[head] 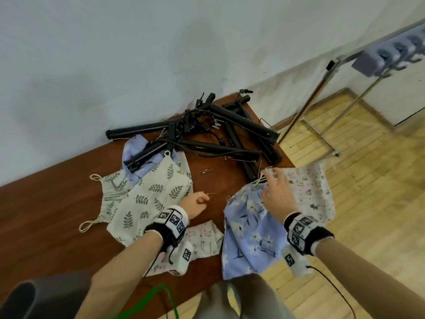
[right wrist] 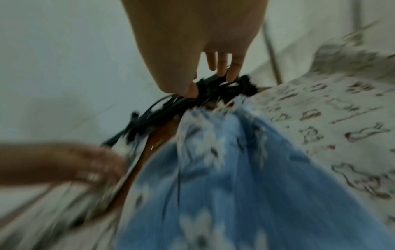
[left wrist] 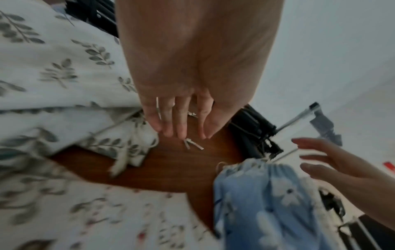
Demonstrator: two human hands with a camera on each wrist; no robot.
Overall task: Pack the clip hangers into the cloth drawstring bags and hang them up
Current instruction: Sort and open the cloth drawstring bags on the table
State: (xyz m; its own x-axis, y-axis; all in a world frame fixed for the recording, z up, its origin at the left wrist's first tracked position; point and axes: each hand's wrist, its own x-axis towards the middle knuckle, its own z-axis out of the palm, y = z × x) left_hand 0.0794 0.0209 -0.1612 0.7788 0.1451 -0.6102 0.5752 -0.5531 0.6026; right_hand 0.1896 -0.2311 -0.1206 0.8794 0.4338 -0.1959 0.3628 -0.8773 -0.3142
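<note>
A blue flowered drawstring bag [head: 248, 229] lies on the brown table [head: 46, 203] with its mouth gathered, and a thin wire hook [head: 258, 180] pokes out of it. My right hand [head: 273, 183] hovers over that mouth with its fingers spread, holding nothing; the right wrist view [right wrist: 213, 77] is blurred. My left hand [head: 205, 199] reaches with nearly straight fingers [left wrist: 181, 130] to a small metal clip piece [left wrist: 193, 145] lying on the wood. Black clip hangers [head: 218, 130] are piled at the back. A cream leaf-print bag [head: 147, 196] lies at the left.
A white animal-print bag [head: 308, 192] hangs over the table's right edge. Another white printed bag [head: 204, 238] lies under my left wrist. A second metal piece [head: 205, 172] lies further back. A metal rack with grey hooks [head: 379, 58] stands on the wood floor at the right.
</note>
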